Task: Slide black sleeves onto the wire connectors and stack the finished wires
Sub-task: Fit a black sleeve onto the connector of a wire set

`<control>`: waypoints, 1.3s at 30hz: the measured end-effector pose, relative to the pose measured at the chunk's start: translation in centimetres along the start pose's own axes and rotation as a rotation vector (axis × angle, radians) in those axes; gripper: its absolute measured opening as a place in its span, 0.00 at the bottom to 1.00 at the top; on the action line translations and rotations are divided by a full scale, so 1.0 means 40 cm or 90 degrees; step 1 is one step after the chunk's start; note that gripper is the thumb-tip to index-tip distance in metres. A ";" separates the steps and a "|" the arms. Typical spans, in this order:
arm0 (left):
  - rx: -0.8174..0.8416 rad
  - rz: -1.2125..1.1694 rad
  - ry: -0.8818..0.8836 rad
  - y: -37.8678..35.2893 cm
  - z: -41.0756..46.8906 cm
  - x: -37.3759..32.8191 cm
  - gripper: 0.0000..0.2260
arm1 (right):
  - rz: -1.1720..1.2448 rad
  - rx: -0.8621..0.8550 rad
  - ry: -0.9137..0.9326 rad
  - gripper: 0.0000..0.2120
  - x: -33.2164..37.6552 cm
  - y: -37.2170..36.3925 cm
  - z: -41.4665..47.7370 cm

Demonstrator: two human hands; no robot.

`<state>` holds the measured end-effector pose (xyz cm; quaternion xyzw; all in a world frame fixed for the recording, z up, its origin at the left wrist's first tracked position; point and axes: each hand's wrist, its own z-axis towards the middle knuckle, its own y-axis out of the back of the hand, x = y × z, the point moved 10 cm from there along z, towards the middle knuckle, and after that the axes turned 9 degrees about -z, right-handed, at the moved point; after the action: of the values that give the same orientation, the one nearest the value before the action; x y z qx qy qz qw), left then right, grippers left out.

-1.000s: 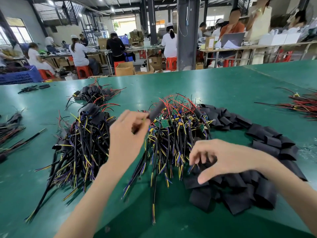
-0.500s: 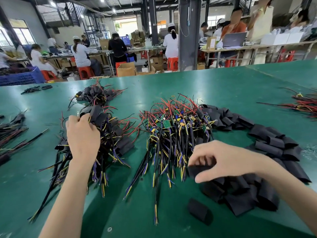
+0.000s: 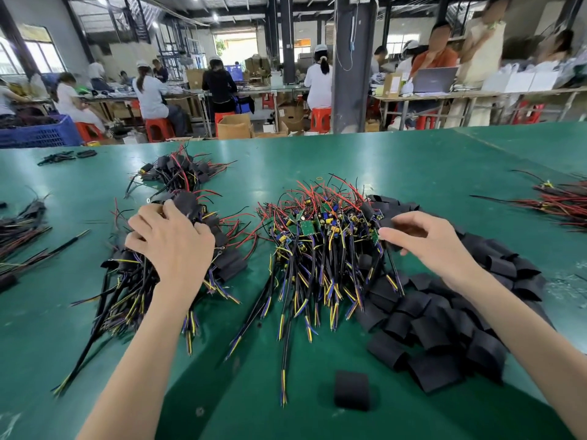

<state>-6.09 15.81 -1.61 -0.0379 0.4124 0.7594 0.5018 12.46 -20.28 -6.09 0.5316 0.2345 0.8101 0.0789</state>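
Note:
A pile of bare wires with green circuit boards [image 3: 317,246] lies in the middle of the green table [image 3: 413,166]. To its right sprawls a heap of loose black sleeves [image 3: 444,315]. My right hand [image 3: 432,242] hovers at the right edge of the bare pile and pinches a black sleeve [image 3: 408,230] between thumb and fingers. On the left is the stack of sleeved wires [image 3: 228,262]. My left hand [image 3: 168,242] rests on top of it with fingers spread, holding nothing that I can see.
One stray sleeve [image 3: 352,390] lies near the front edge. A second sleeved pile [image 3: 181,173] sits further back on the left. More wire bundles lie at the left edge [image 3: 19,223] and far right [image 3: 565,201]. Workers sit at benches beyond the table.
My left hand carried a sleeved wire left, laid it on the stack, and now rests there. My right hand picked a sleeve from the heap and lifted it toward the bare wires.

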 end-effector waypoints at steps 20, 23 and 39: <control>0.427 -0.132 -0.146 -0.351 -0.108 -0.347 0.19 | -0.087 -0.025 0.019 0.10 -0.018 0.003 -0.002; 0.356 -0.137 -0.174 -0.293 -0.084 -0.330 0.14 | -0.068 -0.037 0.021 0.09 -0.011 0.010 0.000; 0.493 0.103 -0.229 -0.173 -0.056 -0.140 0.08 | -0.058 -0.048 0.014 0.09 -0.002 0.016 -0.005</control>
<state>1.35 11.30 -4.53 0.3184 0.5745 0.5801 0.4817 12.41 -20.92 -5.91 0.5078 0.2285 0.8198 0.1333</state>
